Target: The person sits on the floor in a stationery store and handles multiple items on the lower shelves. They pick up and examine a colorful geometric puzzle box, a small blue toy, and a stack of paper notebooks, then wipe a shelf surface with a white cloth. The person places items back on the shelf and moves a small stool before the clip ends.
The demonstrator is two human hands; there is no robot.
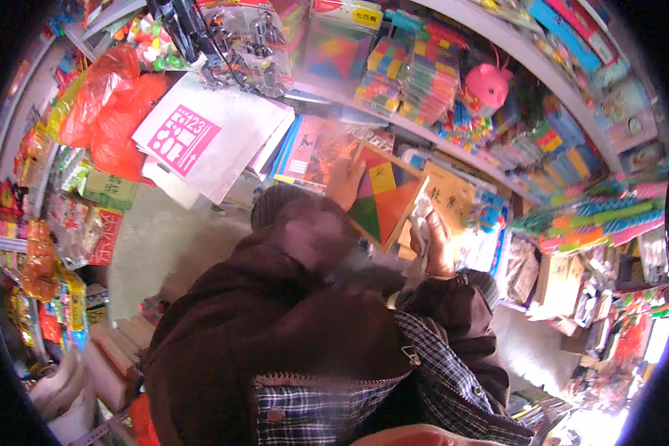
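Note:
Tilted in front of me is a tangram puzzle, with orange, green, yellow and purple pieces inside a wooden-looking frame. My left hand grips its left edge. Along the other side of the frame, my right hand holds a crumpled white cloth or tissue, which is close to the puzzle's right edge; whether they touch I cannot tell. Behind the puzzle lie exercise books and a tan paper booklet with writing. The fingers behind the frame are hidden.
A white board or bag with a pink printed panel lies at the left beside red plastic bags. Shelving curves across the back, bearing packed colourful blocks, a packaged tangram and a pink pig figure. Paper boxes stand right.

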